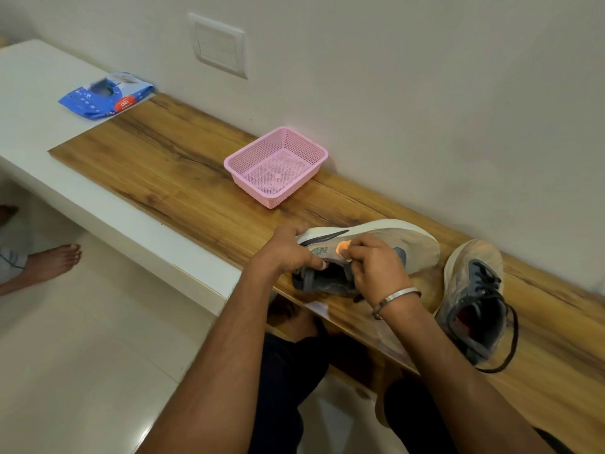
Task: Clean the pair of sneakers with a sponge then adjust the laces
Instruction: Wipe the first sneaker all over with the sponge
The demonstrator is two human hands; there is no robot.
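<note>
Both hands work on one sneaker point(376, 244), which lies on its side on the wooden shelf point(163, 165) with its white sole turned away from the person.

The left hand point(288, 250) grips the heel end of this sneaker. Its fingers curl over the sole edge, and the thumb rests at the rim of the shoe opening.

The right hand point(373, 267) is closed around a small orange sponge point(343, 248). Only a small part of the sponge shows past the fingers, pressed against the grey side of the shoe next to the logo. A metal bracelet point(397, 297) sits on the right wrist.

The second sneaker point(474, 303) stands upright on the shelf just to the right of the right hand. Its toe points toward the wall, and its dark laces point(510, 342) hang loose in a loop toward the shelf edge.

A pink basket point(258, 152) stands on the shelf beyond the hands, near the wall. A blue packet point(101, 96) lies far to the left of the left hand, on the white counter point(39, 132).

A bare foot point(55, 260) of another person rests on the floor, well left of the hands.
</note>
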